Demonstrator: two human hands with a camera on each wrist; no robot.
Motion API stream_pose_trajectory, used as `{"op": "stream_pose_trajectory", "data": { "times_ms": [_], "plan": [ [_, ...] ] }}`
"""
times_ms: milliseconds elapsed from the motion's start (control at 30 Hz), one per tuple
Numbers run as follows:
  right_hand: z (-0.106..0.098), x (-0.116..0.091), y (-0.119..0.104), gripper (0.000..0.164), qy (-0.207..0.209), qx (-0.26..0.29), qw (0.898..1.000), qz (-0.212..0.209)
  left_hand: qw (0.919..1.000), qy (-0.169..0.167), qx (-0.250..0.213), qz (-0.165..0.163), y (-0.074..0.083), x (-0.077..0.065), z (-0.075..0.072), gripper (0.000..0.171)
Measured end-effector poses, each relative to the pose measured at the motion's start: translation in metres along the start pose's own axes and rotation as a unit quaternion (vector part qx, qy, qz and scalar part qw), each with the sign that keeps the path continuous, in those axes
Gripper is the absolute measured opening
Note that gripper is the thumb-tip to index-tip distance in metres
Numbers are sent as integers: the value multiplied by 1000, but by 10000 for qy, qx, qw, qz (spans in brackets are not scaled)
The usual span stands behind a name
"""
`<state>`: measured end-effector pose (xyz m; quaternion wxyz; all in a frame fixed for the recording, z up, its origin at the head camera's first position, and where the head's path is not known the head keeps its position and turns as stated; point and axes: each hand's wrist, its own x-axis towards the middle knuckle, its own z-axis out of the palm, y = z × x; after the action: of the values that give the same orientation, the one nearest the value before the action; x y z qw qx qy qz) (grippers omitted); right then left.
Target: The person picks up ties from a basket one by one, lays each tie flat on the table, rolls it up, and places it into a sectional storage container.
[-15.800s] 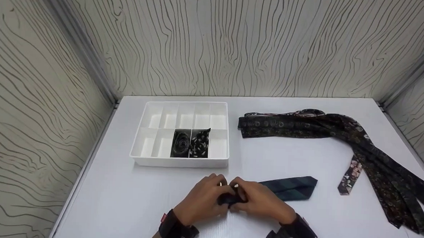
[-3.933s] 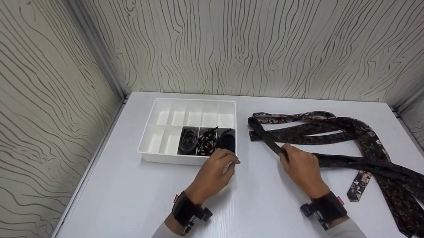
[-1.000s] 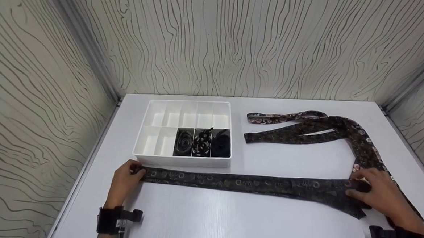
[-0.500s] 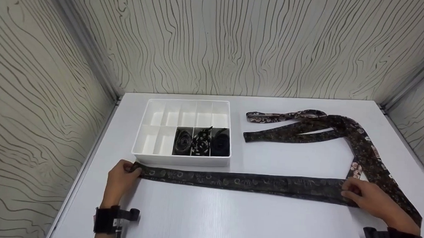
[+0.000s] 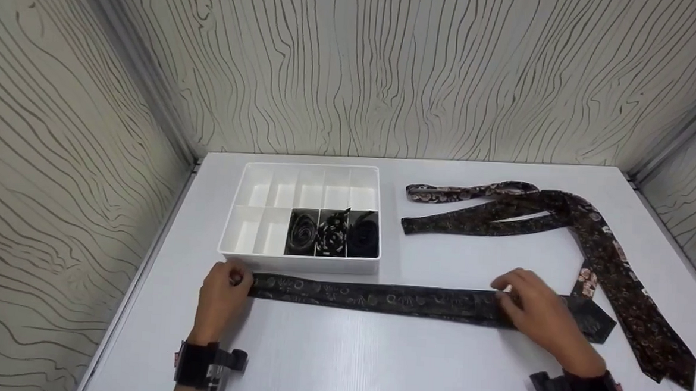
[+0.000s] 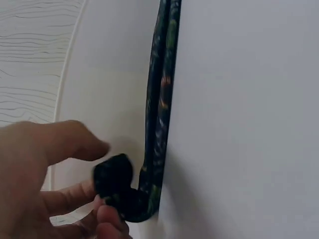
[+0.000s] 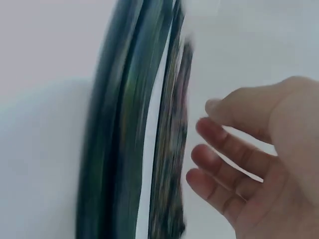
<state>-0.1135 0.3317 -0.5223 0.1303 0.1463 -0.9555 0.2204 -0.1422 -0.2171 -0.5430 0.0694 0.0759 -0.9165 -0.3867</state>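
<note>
A dark patterned necktie [image 5: 390, 299] lies stretched across the table in front of the box, its pointed end to the right. My left hand [image 5: 220, 296] holds its left end; in the left wrist view that end is curled into a small loop [image 6: 112, 177] in the fingers [image 6: 75, 196], and the thumb stands slightly off it. Over the right part of the necktie is my right hand [image 5: 535, 315]. In the right wrist view its fingers [image 7: 232, 142] are spread and loosely bent, with nothing between them, beside the blurred necktie [image 7: 107, 139].
A white divided box [image 5: 299, 265] stands behind the necktie. Three front compartments hold rolled neckties: a dark coil [image 5: 302, 235], a black-and-white one [image 5: 332, 233] and a navy one [image 5: 362, 238]. Floral and brown neckties [image 5: 611, 281] lie behind and to the right.
The patterned necktie came off the pile and was laid out in front of the box. My right hand has let go of its wide end and moved left; my left hand has shifted slightly right.
</note>
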Motion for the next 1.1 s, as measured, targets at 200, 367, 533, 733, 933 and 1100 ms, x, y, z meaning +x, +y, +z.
{"op": "stream_pose_trajectory", "data": {
  "times_ms": [200, 367, 533, 733, 933, 1100],
  "plan": [
    [42, 26, -59, 25, -942, 400, 9941, -352, 9993, 0, 258, -281, 9, -3, 7, 27],
    [69, 37, -82, 34, -1382, 224, 9866, -837, 9983, 70, 301, -503, 14, -3, 16, 29],
    [86, 42, -101, 35, -1681, 437, 9796, -1014, 9998, 165, 50, -114, 20, -7, 28, 26],
    [94, 47, -123, 32, -2018, 529, 9710, -1165, 9995, -245, -35, 195, 24, -13, 33, 24],
    [106, 59, -150, 30, -1706, 457, 9680, -1783, 9938, -938, 46, 591, 16, -16, 15, 38],
    [122, 65, -169, 31, -1414, 126, 9606, -2388, 9932, -994, 157, 594, 10, -16, 7, 40]
  ]
}}
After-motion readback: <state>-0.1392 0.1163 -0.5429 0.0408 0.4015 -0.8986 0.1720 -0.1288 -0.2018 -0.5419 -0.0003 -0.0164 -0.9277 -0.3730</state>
